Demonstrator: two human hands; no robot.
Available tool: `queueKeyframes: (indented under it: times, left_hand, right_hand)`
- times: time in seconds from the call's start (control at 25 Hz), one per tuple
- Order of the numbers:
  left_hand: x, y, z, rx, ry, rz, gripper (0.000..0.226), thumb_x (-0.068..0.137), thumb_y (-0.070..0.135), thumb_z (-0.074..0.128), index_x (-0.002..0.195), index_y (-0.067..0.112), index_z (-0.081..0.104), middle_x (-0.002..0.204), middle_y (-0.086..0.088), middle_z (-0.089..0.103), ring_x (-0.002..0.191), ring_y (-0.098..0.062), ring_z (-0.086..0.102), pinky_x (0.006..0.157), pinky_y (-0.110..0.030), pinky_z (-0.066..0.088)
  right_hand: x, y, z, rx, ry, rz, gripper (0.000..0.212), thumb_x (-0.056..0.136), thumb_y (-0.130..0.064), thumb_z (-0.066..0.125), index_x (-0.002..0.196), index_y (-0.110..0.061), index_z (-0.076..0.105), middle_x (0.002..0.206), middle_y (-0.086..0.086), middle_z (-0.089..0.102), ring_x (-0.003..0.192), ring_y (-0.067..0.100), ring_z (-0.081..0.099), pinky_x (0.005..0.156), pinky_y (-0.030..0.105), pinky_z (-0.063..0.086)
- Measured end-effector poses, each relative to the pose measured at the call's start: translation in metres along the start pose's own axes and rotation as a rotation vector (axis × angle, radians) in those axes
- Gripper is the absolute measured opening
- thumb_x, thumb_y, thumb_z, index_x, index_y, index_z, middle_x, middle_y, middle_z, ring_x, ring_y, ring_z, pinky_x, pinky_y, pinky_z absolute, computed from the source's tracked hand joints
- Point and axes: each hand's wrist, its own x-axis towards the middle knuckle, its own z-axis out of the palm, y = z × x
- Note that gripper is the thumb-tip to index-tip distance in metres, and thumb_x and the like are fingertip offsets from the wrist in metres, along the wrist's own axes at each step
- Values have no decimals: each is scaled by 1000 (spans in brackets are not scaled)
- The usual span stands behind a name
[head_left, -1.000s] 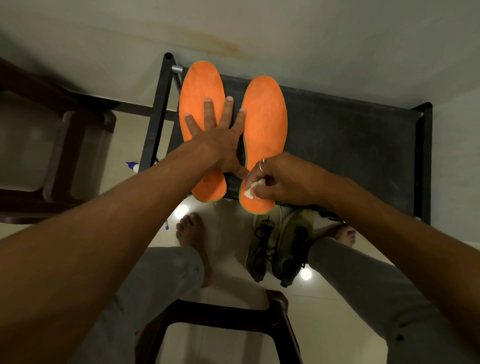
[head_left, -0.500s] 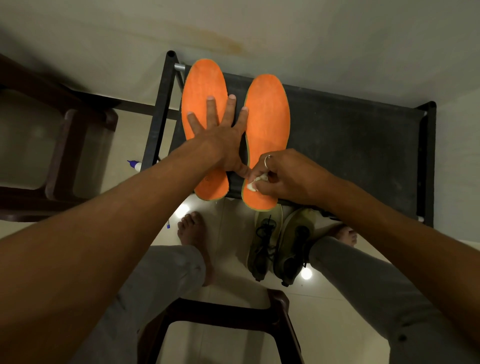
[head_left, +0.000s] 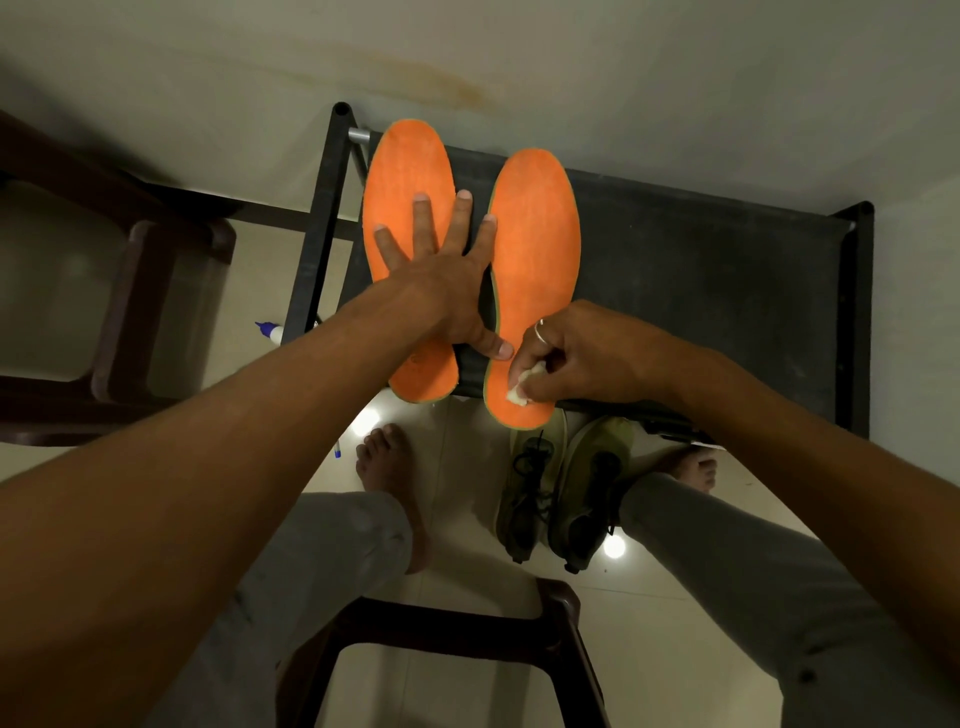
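Note:
Two orange insoles lie side by side on a black rack top. My left hand lies flat with fingers spread, pressing on the left insole and reaching across to the right insole, its thumb touching that insole's inner edge. My right hand pinches a small white wad against the heel part of the right insole. A ring sits on one finger of that hand.
A pair of olive green shoes stands on the tiled floor under the rack's front edge, between my bare feet. A dark brown chair is at the left, another chair frame below. A small white bottle with a blue cap lies left of the rack.
My right hand with the white wad has shifted slightly along the heel of the right insole. My left hand stays pressed on the insoles.

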Motion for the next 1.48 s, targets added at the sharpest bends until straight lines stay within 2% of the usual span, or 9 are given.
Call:
queueKeyframes:
  times: [0.16,0.36,0.52,0.68,0.84,1.0,1.12,1.36,1.48]
  left_hand:
    - [0,1,1,-6,0,0,152,54,80,75,153,27,-28,155,-4,-43,141,-44,-35,108,-78,-5]
    - [1,0,1,4,7,2,152,54,82,73,153,27,-28,156,-4,-42,141,-45,-34,108,-78,-4]
    - [0,1,2,-4,1,10,152,53,82,73,152,28,-28,155,-4,-43,141,-44,-36,108,-78,-5]
    - [-2,0,0,-13,-5,4,152,54,81,74,152,27,-28,155,-4,-43,141,-44,-36,108,-77,-6]
    - [-1,1,0,-9,-6,11,152,54,81,74,152,27,-28,155,-4,-43,140,-44,-36,108,-78,-6]
    - [0,-1,0,-9,-6,8,152,53,82,74,152,28,-29,155,-4,-43,140,-44,-36,108,-78,-6]
    - [1,0,1,4,3,5,151,54,81,74,153,27,-28,156,-5,-42,141,-45,-35,108,-78,-4]
    - [1,1,1,1,5,2,152,54,81,74,153,27,-28,156,-5,-42,141,-45,-34,107,-79,-5]
    - [1,-1,1,-4,2,10,152,53,82,74,153,27,-28,156,-5,-42,141,-45,-35,108,-78,-5]
  right_hand:
    - [0,0,2,-32,164,39,8,84,-32,75,91,-29,77,80,-23,67,75,-4,64,66,17,51]
    - [-1,1,-1,33,22,50,9,82,-31,76,91,-28,78,83,-22,70,78,-6,65,64,10,48]
    - [1,5,-2,-63,170,100,11,86,-34,73,93,-26,76,85,-15,71,73,-4,64,67,18,52]
    - [-1,3,-7,29,-10,98,13,82,-32,77,94,-27,78,89,-21,71,81,-7,65,69,8,48]
    - [-2,5,-10,-31,93,120,12,84,-33,75,93,-26,78,84,-19,71,79,-2,66,77,25,56]
    - [-7,2,-7,70,-34,67,10,81,-32,78,92,-31,78,86,-29,70,82,-8,65,68,8,48]
    - [-7,0,-2,57,83,31,11,82,-33,77,93,-33,77,85,-28,68,80,-7,64,64,9,45]
    - [-7,-10,3,-131,-83,-91,9,79,-27,76,88,-29,76,87,-18,70,83,0,63,70,13,47]
    - [-10,-8,-8,-170,-130,-64,7,79,-28,77,84,-28,74,80,-22,66,81,-8,59,71,4,42]
